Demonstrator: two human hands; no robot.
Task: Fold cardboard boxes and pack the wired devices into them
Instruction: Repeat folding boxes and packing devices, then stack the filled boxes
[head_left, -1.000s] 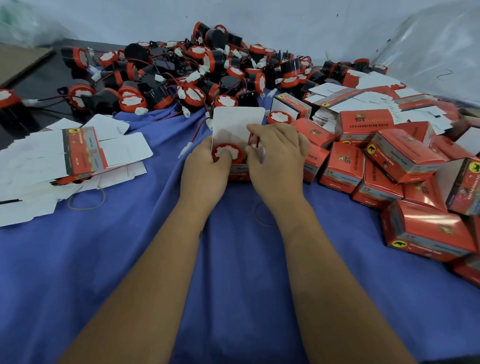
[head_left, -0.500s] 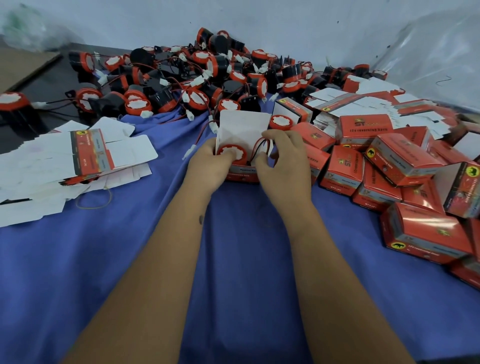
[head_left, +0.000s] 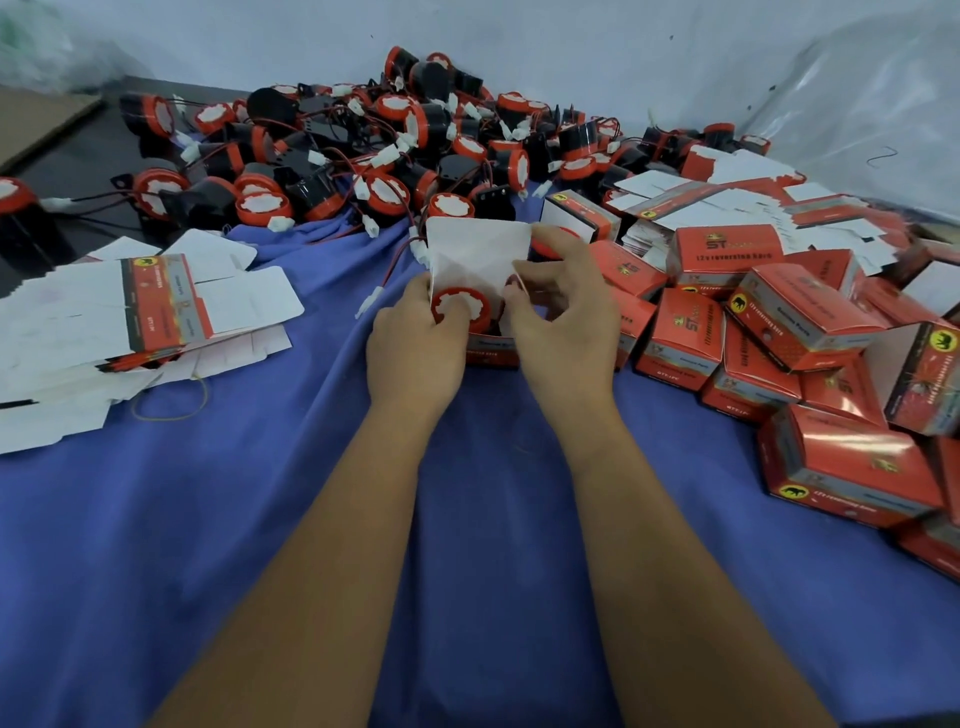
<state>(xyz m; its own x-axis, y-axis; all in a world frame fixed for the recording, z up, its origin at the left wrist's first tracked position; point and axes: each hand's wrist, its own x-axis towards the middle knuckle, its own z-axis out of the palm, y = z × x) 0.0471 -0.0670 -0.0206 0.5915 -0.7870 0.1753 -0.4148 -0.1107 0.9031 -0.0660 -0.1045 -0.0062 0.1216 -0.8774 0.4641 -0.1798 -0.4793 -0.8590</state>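
Where it sits in the open red carton (head_left: 485, 347) at mid-surface, the wired device (head_left: 460, 310), a round orange-faced unit, looks rigid and light, best held by its rim; the left hand (head_left: 415, 353) curls round carton and device. Right hand (head_left: 563, 322) pinches the thin, creasable white flap (head_left: 478, 249). Neighbouring packed box (head_left: 727, 254) reads "ST", "12v reversing horn".

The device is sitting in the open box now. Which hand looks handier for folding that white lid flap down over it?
Probably the right hand: its fingers already pinch the edge of the white lid flap. The left hand is busy, its thumb pressing the device down in the box.
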